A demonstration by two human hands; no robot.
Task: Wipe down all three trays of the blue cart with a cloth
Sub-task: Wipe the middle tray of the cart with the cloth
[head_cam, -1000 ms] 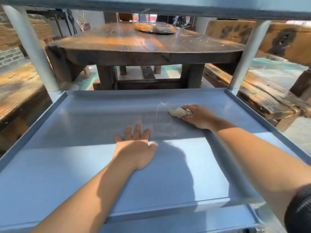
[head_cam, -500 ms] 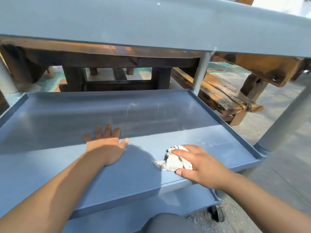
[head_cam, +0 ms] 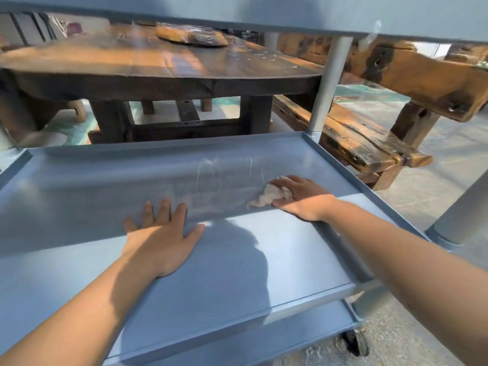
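Note:
The blue cart's middle tray fills the view, with pale streaks on its shaded far half. My right hand presses a crumpled whitish cloth onto the tray at the far right, near the shadow line. My left hand lies flat on the middle of the tray, fingers spread, holding nothing. The underside of the top tray spans the upper edge. A strip of the bottom tray shows below the front rim.
Grey cart posts stand at the far right corner and near right. A caster wheel sits on the concrete floor. Beyond the cart are a dark wooden table and a rough wooden bench.
My right hand has carried the cloth from the tray's near sunlit part back to the far shaded part. My left hand stays flat in place. The view has tilted up.

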